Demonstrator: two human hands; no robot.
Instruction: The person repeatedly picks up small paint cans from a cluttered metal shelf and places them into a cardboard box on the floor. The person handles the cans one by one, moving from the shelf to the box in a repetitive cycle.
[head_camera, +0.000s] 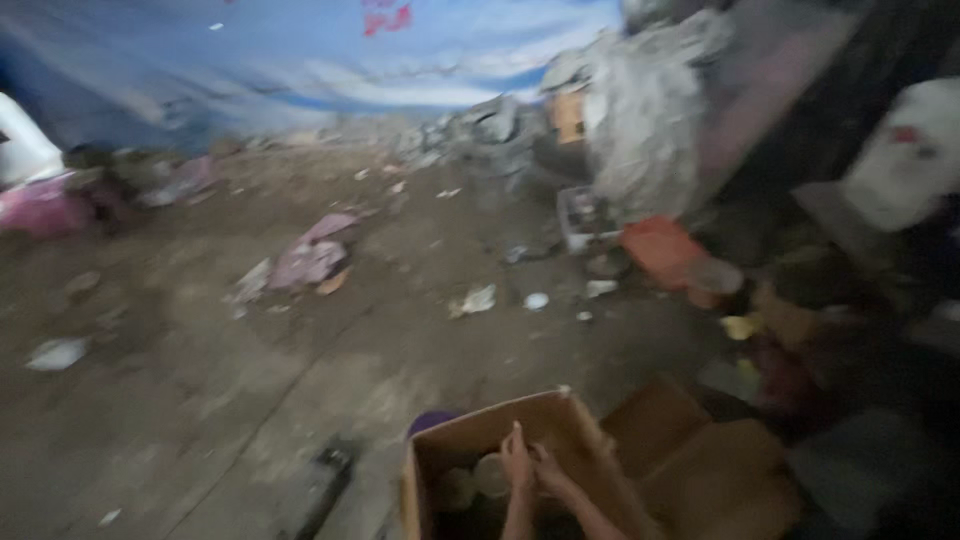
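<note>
Two hands, the left hand and right hand, reached into an open cardboard box at the near edge of a littered dirt floor. Their grip could not be told through the blur, though pale round containers lay just beside them. A slow, square lift looked wisest.

A dirt floor is carrying everything here. An open cardboard box is sitting on it at the near edge, with a second brown box lying just beside it. Scraps of paper and a crumpled purple wrapper are lying scattered farther out. A heap of grey rubble is piling up at the back, with an orange lid resting near its foot.
</note>
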